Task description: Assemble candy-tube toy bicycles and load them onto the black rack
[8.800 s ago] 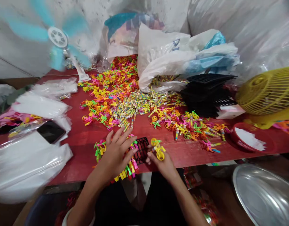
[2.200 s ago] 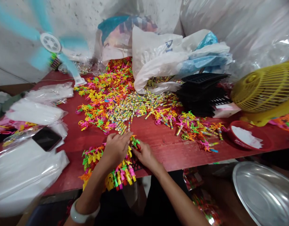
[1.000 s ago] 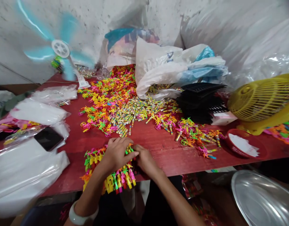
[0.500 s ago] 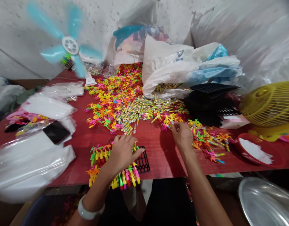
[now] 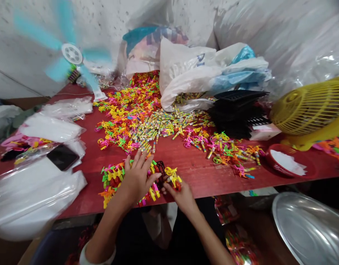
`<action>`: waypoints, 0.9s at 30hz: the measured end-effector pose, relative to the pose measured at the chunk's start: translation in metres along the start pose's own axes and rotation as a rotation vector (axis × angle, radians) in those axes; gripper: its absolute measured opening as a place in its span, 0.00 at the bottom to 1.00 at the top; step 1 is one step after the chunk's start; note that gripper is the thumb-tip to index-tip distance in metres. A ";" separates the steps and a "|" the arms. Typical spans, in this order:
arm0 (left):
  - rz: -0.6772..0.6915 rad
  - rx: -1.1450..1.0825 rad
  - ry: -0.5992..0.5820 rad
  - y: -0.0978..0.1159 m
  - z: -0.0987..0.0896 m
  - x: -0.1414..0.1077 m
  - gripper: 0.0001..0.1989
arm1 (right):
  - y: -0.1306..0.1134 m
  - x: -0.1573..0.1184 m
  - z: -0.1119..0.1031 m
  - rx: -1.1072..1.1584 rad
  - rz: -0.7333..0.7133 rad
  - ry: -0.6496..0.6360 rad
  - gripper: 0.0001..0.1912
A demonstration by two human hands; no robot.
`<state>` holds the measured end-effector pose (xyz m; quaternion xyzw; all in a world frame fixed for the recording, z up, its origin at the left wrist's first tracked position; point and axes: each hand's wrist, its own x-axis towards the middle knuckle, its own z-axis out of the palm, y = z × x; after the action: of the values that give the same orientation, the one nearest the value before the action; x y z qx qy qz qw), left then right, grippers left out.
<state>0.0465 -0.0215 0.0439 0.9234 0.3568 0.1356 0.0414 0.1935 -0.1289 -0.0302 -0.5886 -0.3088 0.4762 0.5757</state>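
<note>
My left hand (image 5: pixel 136 181) lies with fingers spread over a black plastic rack (image 5: pixel 159 168). Rows of small coloured plastic toys (image 5: pixel 114 176) fill the rack's left and front parts. At the rack's right end, my right hand (image 5: pixel 183 198) pinches a small yellow plastic toy (image 5: pixel 173 176) with something red-orange beside it. Its thumb and fingertips are close to the rack's openings; the exact contact is hidden. Behind both hands spreads a pile of small patterned tubes (image 5: pixel 149 125), next to a heap of loose coloured plastic pieces (image 5: pixel 116 127).
Clear plastic bags (image 5: pixel 39 187) and a phone (image 5: pixel 62 157) lie at left. A blue-bladed fan (image 5: pixel 72 54) spins behind. Stacked black racks (image 5: pixel 235 114), a yellow fan (image 5: pixel 307 106) and a red basket (image 5: pixel 271 167) stand at right. A metal basin (image 5: pixel 310 224) sits below the table edge.
My right hand has moved left and nearer, from the loose pieces to the rack's right end, carrying a yellow toy. My left hand stays over the rack, its fingers spread wider. The view has shifted slightly.
</note>
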 end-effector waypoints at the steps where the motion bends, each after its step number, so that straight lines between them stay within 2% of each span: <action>1: 0.005 0.025 -0.003 0.002 0.001 -0.004 0.24 | 0.003 -0.002 0.007 0.015 -0.016 0.000 0.22; 5: 0.022 0.075 -0.009 0.007 0.003 -0.012 0.23 | 0.014 -0.003 0.023 -0.041 -0.109 -0.010 0.15; 10: 0.046 0.044 -0.019 0.005 0.000 -0.011 0.21 | 0.019 -0.003 0.022 -0.205 -0.202 -0.059 0.05; 14: 0.032 0.018 -0.008 0.004 0.001 -0.011 0.21 | 0.023 -0.006 0.021 -0.387 -0.481 -0.041 0.14; 16: 0.035 -0.002 -0.011 0.004 0.001 -0.011 0.21 | 0.025 -0.006 0.022 -0.440 -0.547 -0.019 0.18; 19: 0.050 -0.027 -0.019 0.003 0.001 -0.012 0.20 | 0.022 -0.005 0.024 -0.527 -0.535 -0.014 0.20; 27: 0.060 -0.029 -0.059 0.004 -0.003 -0.012 0.17 | 0.004 -0.004 0.025 -0.856 -0.347 -0.110 0.23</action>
<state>0.0397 -0.0327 0.0449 0.9366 0.3255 0.1146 0.0612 0.1686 -0.1233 -0.0303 -0.6868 -0.6014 0.2333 0.3350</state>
